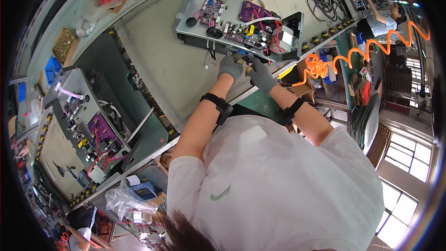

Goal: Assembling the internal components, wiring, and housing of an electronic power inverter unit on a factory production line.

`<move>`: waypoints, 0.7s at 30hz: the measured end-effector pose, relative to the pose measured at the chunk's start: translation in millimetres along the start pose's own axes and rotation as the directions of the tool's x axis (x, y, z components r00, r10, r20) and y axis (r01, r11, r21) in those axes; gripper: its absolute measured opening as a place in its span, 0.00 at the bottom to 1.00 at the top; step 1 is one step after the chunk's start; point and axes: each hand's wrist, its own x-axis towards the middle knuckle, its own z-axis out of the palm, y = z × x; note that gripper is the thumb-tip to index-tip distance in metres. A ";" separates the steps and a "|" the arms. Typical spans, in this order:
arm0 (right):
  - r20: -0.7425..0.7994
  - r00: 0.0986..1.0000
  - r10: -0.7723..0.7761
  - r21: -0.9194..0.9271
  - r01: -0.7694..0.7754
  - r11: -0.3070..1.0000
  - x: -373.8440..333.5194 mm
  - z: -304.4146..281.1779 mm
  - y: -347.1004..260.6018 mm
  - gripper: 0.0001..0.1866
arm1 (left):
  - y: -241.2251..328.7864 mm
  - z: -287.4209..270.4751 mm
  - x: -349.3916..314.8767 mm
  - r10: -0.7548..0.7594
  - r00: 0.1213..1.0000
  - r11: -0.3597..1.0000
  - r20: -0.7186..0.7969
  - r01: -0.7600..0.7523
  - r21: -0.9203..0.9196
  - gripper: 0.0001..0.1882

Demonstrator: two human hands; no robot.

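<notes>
An open metal chassis (197, 33) sits tilted on the workbench in front of me. Mounted on it are a purple circuit board (251, 11), other boards with red and white wires, and a silver boxy transformer (284, 40). My left hand (230, 67) and my right hand (261, 76), in grey gloves with tan fingertips, meet close together at the chassis's near side. Both have their fingers pinched around something small and dark, too hidden to name. Left of them, a thin cable with a white connector (206, 65) hangs down from the chassis.
An orange coiled hose (346, 60) stretches across the right. Black cables (323, 1) lie at the back right. A second chassis (69, 81) stands at left, below a blue bin (52, 69) and a box of brass-coloured parts (65, 46). Co-workers (378, 22) appear at far right and lower left.
</notes>
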 end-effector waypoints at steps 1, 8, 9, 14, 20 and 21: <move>-0.127 0.988 -0.087 -0.239 0.054 0.970 -6.5 -1.2 -3.0 0.19 | 1.3 2.0 -1.5 -0.004 1.000 1.000 -0.028 0.005 0.023 0.15; -0.278 0.642 -0.714 -0.732 0.339 0.591 -11.2 -8.6 2.9 0.12 | 18.2 -2.6 -18.3 0.051 0.991 0.986 -0.124 -0.030 0.161 0.17; -0.324 0.611 -0.722 -0.732 0.321 0.601 -9.5 -9.1 2.5 0.11 | 13.4 -2.0 -16.5 0.108 0.991 0.978 -0.083 -0.091 0.185 0.18; -0.353 0.805 -0.478 -0.667 0.142 0.732 0.0 -3.8 20.4 0.12 | 29.6 -24.1 -14.8 0.111 0.980 0.937 0.165 -0.159 0.310 0.19; -0.191 0.946 -0.261 -0.613 0.092 0.784 8.7 -3.8 18.3 0.10 | 16.4 -10.5 -8.4 0.148 0.963 0.944 0.224 -0.205 0.260 0.19; -0.074 0.955 -0.288 -0.614 0.184 0.768 7.3 -4.3 14.6 0.09 | 12.2 -8.6 -5.7 0.038 0.987 0.969 0.158 -0.075 0.235 0.20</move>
